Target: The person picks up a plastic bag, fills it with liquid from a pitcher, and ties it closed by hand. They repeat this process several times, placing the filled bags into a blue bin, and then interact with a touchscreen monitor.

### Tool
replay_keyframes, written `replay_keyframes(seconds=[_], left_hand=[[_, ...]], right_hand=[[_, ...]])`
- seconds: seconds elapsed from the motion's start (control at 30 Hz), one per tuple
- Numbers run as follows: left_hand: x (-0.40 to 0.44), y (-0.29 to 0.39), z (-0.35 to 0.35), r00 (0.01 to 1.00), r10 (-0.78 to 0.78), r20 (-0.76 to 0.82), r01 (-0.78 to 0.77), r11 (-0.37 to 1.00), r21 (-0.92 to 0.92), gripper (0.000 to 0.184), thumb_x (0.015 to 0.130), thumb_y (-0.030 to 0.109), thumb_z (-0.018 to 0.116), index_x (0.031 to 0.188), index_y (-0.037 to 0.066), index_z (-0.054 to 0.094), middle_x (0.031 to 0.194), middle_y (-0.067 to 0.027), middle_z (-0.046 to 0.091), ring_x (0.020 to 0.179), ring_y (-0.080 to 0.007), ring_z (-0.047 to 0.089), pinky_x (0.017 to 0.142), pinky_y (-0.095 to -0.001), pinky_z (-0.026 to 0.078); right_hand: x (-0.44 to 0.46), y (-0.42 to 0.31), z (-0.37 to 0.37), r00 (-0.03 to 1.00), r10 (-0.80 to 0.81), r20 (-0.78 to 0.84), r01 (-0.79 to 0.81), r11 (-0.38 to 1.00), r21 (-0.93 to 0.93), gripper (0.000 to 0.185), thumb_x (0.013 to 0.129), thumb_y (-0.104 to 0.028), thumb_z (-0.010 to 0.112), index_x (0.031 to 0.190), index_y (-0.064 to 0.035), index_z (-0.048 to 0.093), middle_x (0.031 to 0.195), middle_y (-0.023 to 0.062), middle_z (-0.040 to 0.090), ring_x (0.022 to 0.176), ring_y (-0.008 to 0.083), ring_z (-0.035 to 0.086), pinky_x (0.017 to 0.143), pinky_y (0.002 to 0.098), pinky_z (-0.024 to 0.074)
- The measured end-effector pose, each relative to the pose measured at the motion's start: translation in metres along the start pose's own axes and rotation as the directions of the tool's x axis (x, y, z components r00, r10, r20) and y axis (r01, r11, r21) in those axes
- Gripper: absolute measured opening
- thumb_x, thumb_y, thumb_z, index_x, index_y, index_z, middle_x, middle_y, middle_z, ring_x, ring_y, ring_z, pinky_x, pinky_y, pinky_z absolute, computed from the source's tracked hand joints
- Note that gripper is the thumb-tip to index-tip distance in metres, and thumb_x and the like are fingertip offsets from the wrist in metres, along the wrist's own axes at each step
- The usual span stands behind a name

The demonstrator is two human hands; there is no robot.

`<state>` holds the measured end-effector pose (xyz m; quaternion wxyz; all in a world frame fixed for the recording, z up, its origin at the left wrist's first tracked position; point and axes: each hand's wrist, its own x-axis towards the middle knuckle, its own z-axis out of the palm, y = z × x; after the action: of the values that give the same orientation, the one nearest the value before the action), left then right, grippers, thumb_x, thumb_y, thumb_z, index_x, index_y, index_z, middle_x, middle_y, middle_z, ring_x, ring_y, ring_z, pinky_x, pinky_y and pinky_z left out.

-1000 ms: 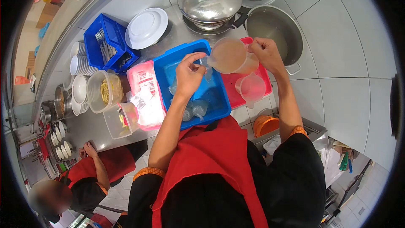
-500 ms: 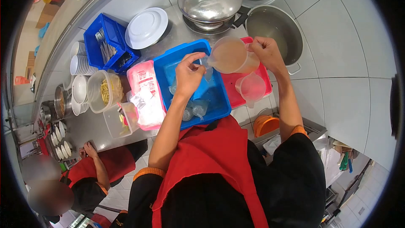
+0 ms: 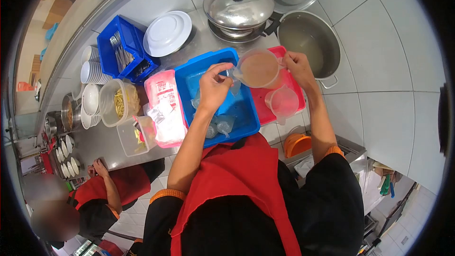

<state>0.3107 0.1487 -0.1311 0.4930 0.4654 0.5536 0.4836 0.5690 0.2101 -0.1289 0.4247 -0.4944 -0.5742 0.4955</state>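
My left hand [image 3: 215, 86] pinches the top of a clear plastic bag [image 3: 234, 83] over the blue tub [image 3: 252, 116]. Closed round its handle, my right hand [image 3: 297, 69] holds a clear pitcher [image 3: 259, 68] of cloudy brownish liquid, its spout at the bag's mouth. Filled, knotted clear bags [image 3: 224, 125] lie in the tub. A second clear pitcher [image 3: 283, 102] sits on the red tray [image 3: 301, 99] to the right of the tub.
Behind stand a lidded steel pot [image 3: 238, 7] and an open pot [image 3: 310, 42] of liquid. Leftward are a pink-edged package [image 3: 166, 109], food containers [image 3: 113, 104], a blue cutlery bin [image 3: 106, 50], white plates [image 3: 167, 33], and a co-worker [image 3: 113, 180]. An orange bucket [image 3: 297, 145] is below.
The pitcher in my right hand tilts less, with more of its liquid surface showing. The whole view has shifted slightly.
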Motion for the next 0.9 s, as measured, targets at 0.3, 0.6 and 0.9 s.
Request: replay_keyframes(seconds=[0.3, 0.6, 0.9], left_hand=[[-0.004, -0.027, -0.008, 0.999, 0.031, -0.015, -0.031, 0.999, -0.012, 0.039, 0.075, -0.016, 0.056, 0.108, 0.001, 0.067, 0.105, -0.0071, 0.064, 0.069, -0.0117, 0.063, 0.062, -0.0245, 0.050], [-0.024, -0.012, -0.020, 1.000, -0.008, -0.024, 0.008, 1.000, 0.015, 0.037, 0.071, -0.013, 0.062, 0.104, 0.002, 0.070, 0.105, -0.0048, 0.064, 0.070, -0.0075, 0.058, 0.063, -0.0217, 0.046], [-0.052, -0.020, -0.031, 0.998, -0.056, -0.027, 0.057, 0.998, 0.029, 0.035, 0.071, -0.009, 0.062, 0.102, 0.005, 0.072, 0.100, -0.0037, 0.066, 0.070, -0.0080, 0.057, 0.063, -0.0229, 0.046]], right_hand=[[-0.012, 0.049, -0.011, 0.993, 0.114, 0.021, -0.115, 0.926, 0.358, 0.030, 0.097, -0.024, 0.052, 0.072, -0.0090, 0.058, 0.068, -0.0051, 0.047, 0.064, 0.0054, 0.045, 0.058, 0.0239, 0.0384], [-0.001, 0.045, -0.031, 0.985, 0.104, 0.137, -0.118, 0.988, 0.101, 0.014, 0.091, -0.015, 0.055, 0.082, -0.0048, 0.057, 0.074, -0.0030, 0.049, 0.070, 0.0099, 0.047, 0.066, 0.0272, 0.0399], [-0.025, -0.073, 0.048, 0.924, -0.381, -0.034, 0.319, 0.816, -0.482, 0.028, 0.078, -0.003, 0.064, 0.105, -0.0029, 0.061, 0.093, 0.0131, 0.058, 0.082, 0.0250, 0.057, 0.075, 0.0337, 0.0469]])
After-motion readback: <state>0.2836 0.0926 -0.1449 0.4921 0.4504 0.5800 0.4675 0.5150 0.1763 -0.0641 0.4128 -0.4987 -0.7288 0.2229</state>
